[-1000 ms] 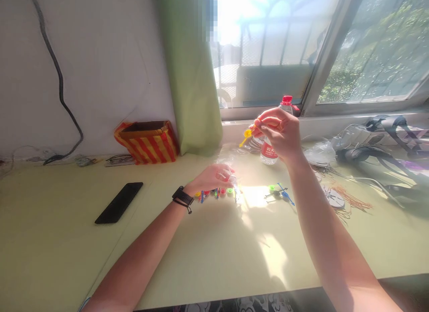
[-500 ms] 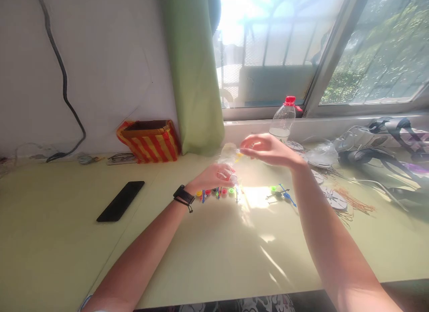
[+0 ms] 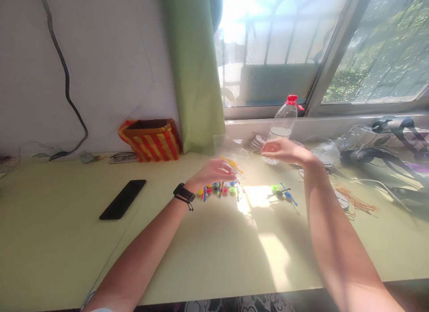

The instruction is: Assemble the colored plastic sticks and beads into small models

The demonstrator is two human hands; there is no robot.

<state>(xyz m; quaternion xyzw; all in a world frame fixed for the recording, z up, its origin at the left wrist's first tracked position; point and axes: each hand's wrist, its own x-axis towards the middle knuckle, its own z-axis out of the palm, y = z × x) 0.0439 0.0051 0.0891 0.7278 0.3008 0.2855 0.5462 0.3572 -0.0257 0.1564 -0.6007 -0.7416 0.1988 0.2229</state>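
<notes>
My left hand [image 3: 214,174], wearing a black wristband, is closed with its fingertips on a small yellow arrow-shaped spinner [image 3: 233,163]. Just below it, several colourful spinners with round bases [image 3: 224,190] lie in a row on the table. My right hand [image 3: 284,150] hovers to the right, in front of the bottle, with curled fingers; whatever they hold, if anything, is hidden. Below and to its left lie a few more spinners in green, black and blue [image 3: 283,194]. A clear, crumpled plastic piece, perhaps a bag [image 3: 229,144], shows faintly behind my left hand.
A plastic bottle with a red cap [image 3: 283,120] stands by the window. A striped red-and-yellow box [image 3: 152,141] sits against the wall, and a black phone [image 3: 123,199] lies at left. Round discs [image 3: 257,143], brown strings [image 3: 357,200] and black straps [image 3: 368,158] clutter the right.
My right hand has moved right, away from my left hand, toward the bottle. The yellow spinner now shows at my left fingertips. The stacked discs left of the bottle have come into view.
</notes>
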